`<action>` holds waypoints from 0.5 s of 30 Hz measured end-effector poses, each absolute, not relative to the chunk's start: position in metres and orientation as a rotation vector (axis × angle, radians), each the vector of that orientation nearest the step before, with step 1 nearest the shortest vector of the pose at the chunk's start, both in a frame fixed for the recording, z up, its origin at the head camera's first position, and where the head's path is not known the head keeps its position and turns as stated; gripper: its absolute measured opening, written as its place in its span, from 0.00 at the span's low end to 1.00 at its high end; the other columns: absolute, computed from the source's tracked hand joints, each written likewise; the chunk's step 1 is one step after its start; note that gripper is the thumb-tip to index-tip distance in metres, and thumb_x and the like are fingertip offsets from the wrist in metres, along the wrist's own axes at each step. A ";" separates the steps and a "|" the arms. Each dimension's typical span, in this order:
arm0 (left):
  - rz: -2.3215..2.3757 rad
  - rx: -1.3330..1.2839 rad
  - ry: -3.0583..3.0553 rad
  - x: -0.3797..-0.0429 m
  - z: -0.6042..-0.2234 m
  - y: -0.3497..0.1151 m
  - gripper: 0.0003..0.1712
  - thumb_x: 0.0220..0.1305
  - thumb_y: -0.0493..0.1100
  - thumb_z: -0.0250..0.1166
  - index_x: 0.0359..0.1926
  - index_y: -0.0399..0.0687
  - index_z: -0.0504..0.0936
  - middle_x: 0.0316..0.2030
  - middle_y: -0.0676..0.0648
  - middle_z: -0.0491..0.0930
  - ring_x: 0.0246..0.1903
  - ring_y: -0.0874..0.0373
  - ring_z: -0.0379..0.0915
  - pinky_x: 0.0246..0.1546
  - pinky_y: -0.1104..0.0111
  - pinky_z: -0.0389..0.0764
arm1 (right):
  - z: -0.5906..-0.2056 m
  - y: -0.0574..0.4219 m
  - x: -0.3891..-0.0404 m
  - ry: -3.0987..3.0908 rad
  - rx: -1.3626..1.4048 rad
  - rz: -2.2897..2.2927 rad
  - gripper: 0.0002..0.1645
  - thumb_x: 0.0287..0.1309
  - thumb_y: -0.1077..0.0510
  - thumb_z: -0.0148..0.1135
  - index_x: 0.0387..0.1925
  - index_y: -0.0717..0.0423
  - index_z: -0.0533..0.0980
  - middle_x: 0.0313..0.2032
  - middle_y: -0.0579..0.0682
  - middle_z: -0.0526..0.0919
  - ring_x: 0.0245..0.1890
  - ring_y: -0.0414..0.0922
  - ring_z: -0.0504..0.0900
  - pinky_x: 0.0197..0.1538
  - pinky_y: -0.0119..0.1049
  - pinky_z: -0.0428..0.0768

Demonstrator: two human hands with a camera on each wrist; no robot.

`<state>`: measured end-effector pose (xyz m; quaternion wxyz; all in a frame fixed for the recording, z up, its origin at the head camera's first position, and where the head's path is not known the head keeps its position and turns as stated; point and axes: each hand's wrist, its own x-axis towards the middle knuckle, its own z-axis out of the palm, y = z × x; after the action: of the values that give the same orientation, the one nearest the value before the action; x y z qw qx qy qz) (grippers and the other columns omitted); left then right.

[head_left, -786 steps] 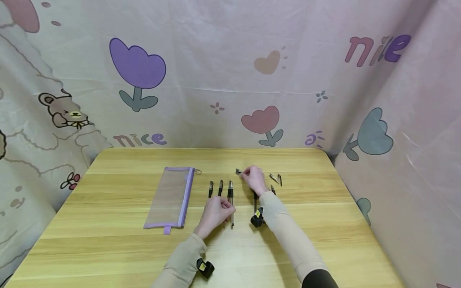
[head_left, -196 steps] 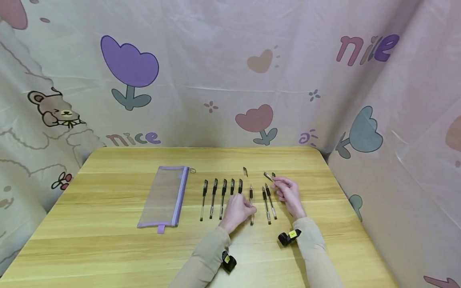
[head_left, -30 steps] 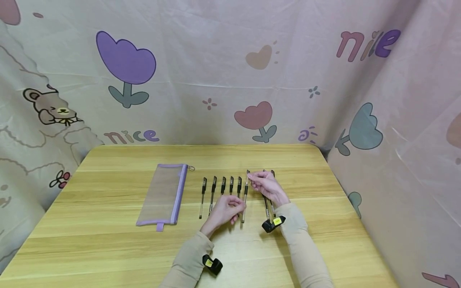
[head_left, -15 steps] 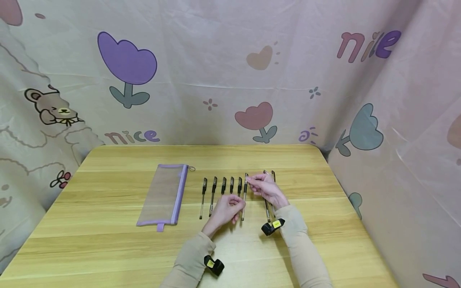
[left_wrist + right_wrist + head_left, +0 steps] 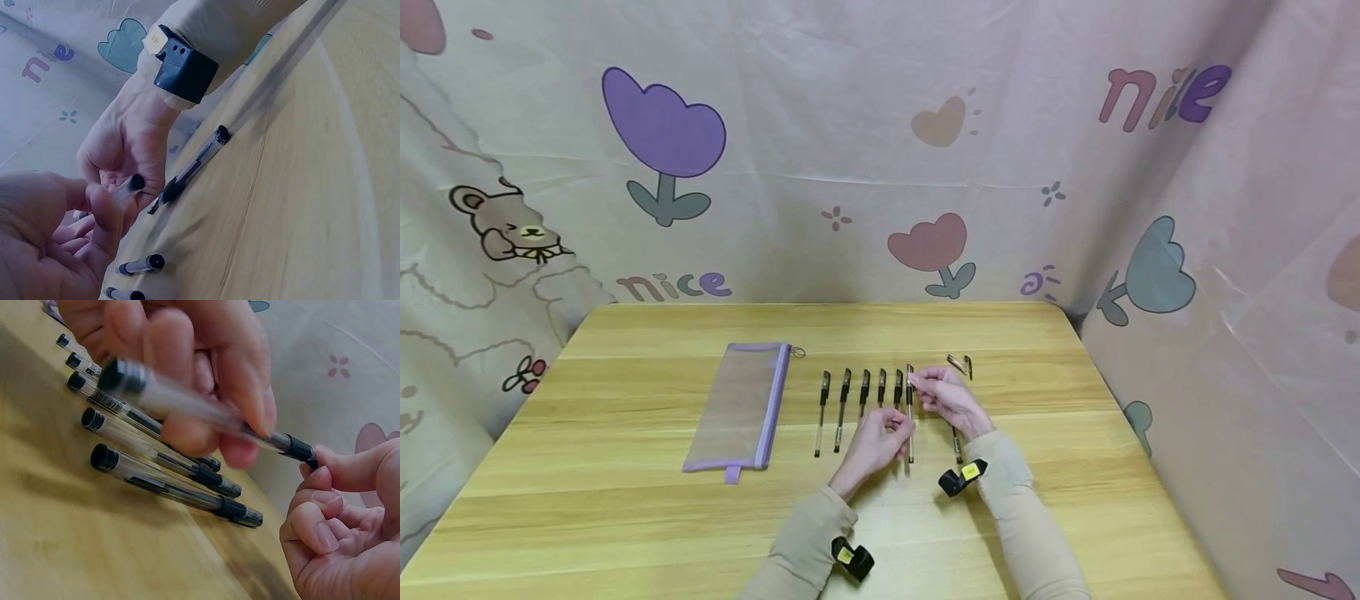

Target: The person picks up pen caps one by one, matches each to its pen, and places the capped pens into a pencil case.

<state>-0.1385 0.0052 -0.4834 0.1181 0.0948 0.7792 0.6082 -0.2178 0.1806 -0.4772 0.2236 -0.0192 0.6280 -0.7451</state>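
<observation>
From where I stand, the two hands meet over the table (image 5: 625, 533) on a single pen (image 5: 910, 405), held between them just to the right of a row. The left hand (image 5: 874, 437) pinches its clear barrel between thumb and fingertips, toward the near end. The right hand (image 5: 950, 396) has thumb and forefinger closed on the far, dark end, its remaining fingers curled in. Those fingertips cover that end, so I can't fairly say how snugly a cap sits there.

The pen runs nearly straight away from the person, and the wrist views show its near end raised off the wood. Just left of it, five more pens (image 5: 864, 387) lie side by side, a few partly hidden behind the left hand. On the other side, another pen (image 5: 957, 446) lies beneath the right wrist, mostly covered. Beyond the right hand, near its knuckles, are two loose pen caps (image 5: 956, 363), close together and slightly angled.

Well to the left of the row lies a flat mesh pouch (image 5: 735, 408) with purple edging, and behind everything hangs a flower-printed curtain (image 5: 820, 108).
</observation>
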 end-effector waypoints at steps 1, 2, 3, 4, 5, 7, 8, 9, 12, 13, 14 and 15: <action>1.777 0.277 2.296 -0.138 -0.484 0.006 0.13 0.70 0.38 0.60 0.45 0.29 0.82 0.24 0.42 0.82 0.18 0.63 0.73 0.17 0.76 0.74 | -0.477 0.181 -0.218 1.733 -0.050 -2.062 0.13 0.69 0.66 0.57 0.29 0.51 0.80 0.18 0.40 0.74 0.16 0.33 0.66 0.19 0.23 0.64; 1.772 0.277 2.317 -0.138 -0.484 0.006 0.12 0.70 0.38 0.60 0.44 0.30 0.82 0.25 0.41 0.83 0.18 0.62 0.73 0.17 0.76 0.75 | -0.478 0.181 -0.218 1.732 -0.048 -2.068 0.13 0.68 0.66 0.57 0.28 0.51 0.80 0.17 0.40 0.74 0.16 0.33 0.65 0.19 0.23 0.63; 1.770 0.281 2.329 -0.138 -0.483 0.007 0.12 0.70 0.38 0.60 0.44 0.30 0.82 0.26 0.41 0.83 0.18 0.62 0.74 0.18 0.76 0.75 | -0.478 0.181 -0.217 1.727 -0.047 -2.074 0.13 0.68 0.66 0.57 0.28 0.51 0.80 0.17 0.40 0.74 0.16 0.33 0.65 0.19 0.23 0.63; 1.758 0.293 2.351 -0.137 -0.484 0.007 0.12 0.70 0.37 0.60 0.44 0.30 0.82 0.26 0.41 0.83 0.19 0.62 0.74 0.19 0.75 0.76 | -0.478 0.182 -0.217 1.721 -0.055 -2.078 0.14 0.68 0.66 0.57 0.28 0.51 0.81 0.17 0.40 0.74 0.16 0.33 0.65 0.19 0.24 0.62; 1.748 0.305 2.363 -0.137 -0.483 0.007 0.12 0.70 0.37 0.60 0.44 0.30 0.82 0.27 0.40 0.84 0.19 0.62 0.75 0.19 0.75 0.77 | -0.478 0.182 -0.217 1.715 -0.057 -2.081 0.14 0.68 0.66 0.57 0.27 0.50 0.81 0.17 0.39 0.74 0.16 0.33 0.64 0.19 0.24 0.62; 1.743 0.340 2.365 -0.138 -0.483 0.006 0.12 0.70 0.37 0.59 0.44 0.30 0.82 0.28 0.39 0.84 0.20 0.61 0.76 0.21 0.74 0.79 | -0.479 0.184 -0.217 1.694 -0.065 -2.090 0.15 0.69 0.65 0.56 0.27 0.50 0.82 0.17 0.39 0.74 0.16 0.34 0.65 0.19 0.24 0.61; 1.749 0.349 2.349 -0.138 -0.482 0.006 0.12 0.70 0.37 0.59 0.44 0.29 0.81 0.29 0.39 0.84 0.21 0.61 0.76 0.22 0.74 0.80 | -0.479 0.184 -0.217 1.682 -0.065 -2.095 0.15 0.70 0.64 0.56 0.28 0.50 0.82 0.18 0.40 0.75 0.16 0.34 0.65 0.19 0.24 0.62; 1.760 0.364 2.326 -0.139 -0.481 0.005 0.12 0.71 0.37 0.59 0.45 0.29 0.81 0.29 0.38 0.84 0.21 0.61 0.76 0.23 0.73 0.81 | -0.479 0.185 -0.217 1.666 -0.068 -2.102 0.14 0.70 0.64 0.56 0.30 0.49 0.83 0.19 0.40 0.75 0.17 0.34 0.66 0.19 0.24 0.62; 1.800 0.392 2.251 -0.141 -0.479 0.003 0.13 0.72 0.37 0.59 0.46 0.27 0.80 0.31 0.35 0.83 0.23 0.61 0.76 0.25 0.69 0.83 | -0.478 0.189 -0.218 1.623 -0.068 -2.117 0.11 0.71 0.62 0.56 0.38 0.53 0.84 0.20 0.40 0.74 0.19 0.34 0.66 0.21 0.24 0.64; 1.805 0.391 2.229 -0.142 -0.478 0.002 0.14 0.72 0.37 0.59 0.47 0.26 0.79 0.30 0.36 0.83 0.23 0.61 0.75 0.25 0.68 0.84 | -0.477 0.189 -0.218 1.610 -0.073 -2.117 0.11 0.71 0.62 0.56 0.40 0.55 0.84 0.21 0.40 0.75 0.19 0.34 0.66 0.21 0.24 0.64; 1.810 0.397 2.215 -0.143 -0.478 0.002 0.14 0.72 0.37 0.59 0.48 0.26 0.79 0.30 0.36 0.83 0.23 0.61 0.75 0.25 0.66 0.84 | -0.476 0.190 -0.218 1.605 -0.080 -2.112 0.11 0.71 0.62 0.56 0.43 0.56 0.84 0.22 0.40 0.76 0.20 0.34 0.66 0.22 0.24 0.64; 1.814 0.401 2.204 -0.143 -0.477 0.002 0.15 0.72 0.37 0.59 0.48 0.25 0.79 0.31 0.34 0.83 0.23 0.62 0.75 0.25 0.66 0.84 | -0.476 0.190 -0.219 1.603 -0.090 -2.108 0.11 0.71 0.61 0.56 0.45 0.58 0.83 0.23 0.40 0.76 0.20 0.35 0.66 0.22 0.24 0.64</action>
<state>-0.1431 0.0015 -0.4775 0.1291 0.1381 0.7582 0.6240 -0.2189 0.1901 -0.4759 0.2435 -0.0328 0.5867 -0.7716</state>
